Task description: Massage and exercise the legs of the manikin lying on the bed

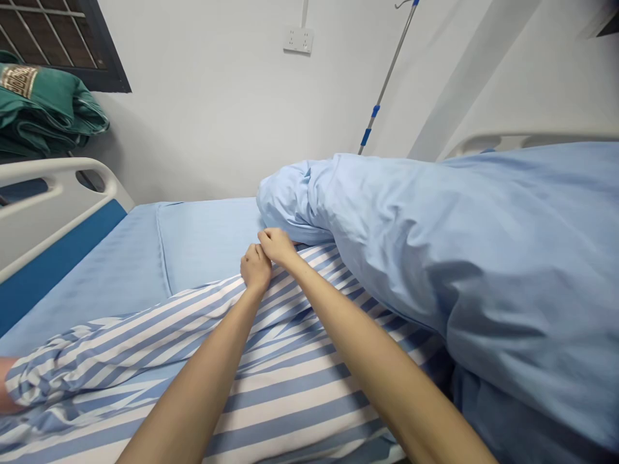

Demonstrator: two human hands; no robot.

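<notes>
A person lies on a bed in blue-and-white striped trousers [290,388]. My left hand [256,266] is closed at the far side of the upper leg, its fingers curled on the trouser cloth. Just beyond and to the right, touching it, my right hand [276,245] is also closed at the cloth's far edge. My fingertips and the exact bit of fabric in them are hidden. A light blue quilt [411,219] lies bunched to the right of my hands, covering the person's upper part. A bare ankle [8,385] shows at the left.
Blue bedding [207,225] spreads beyond the legs. A bed end board [58,212] stands at the left, with a folded green blanket [46,106] behind it. Against the wall rise a drip pole [391,71] and a socket plate [298,40]. Another bed board [522,137] shows behind the quilt.
</notes>
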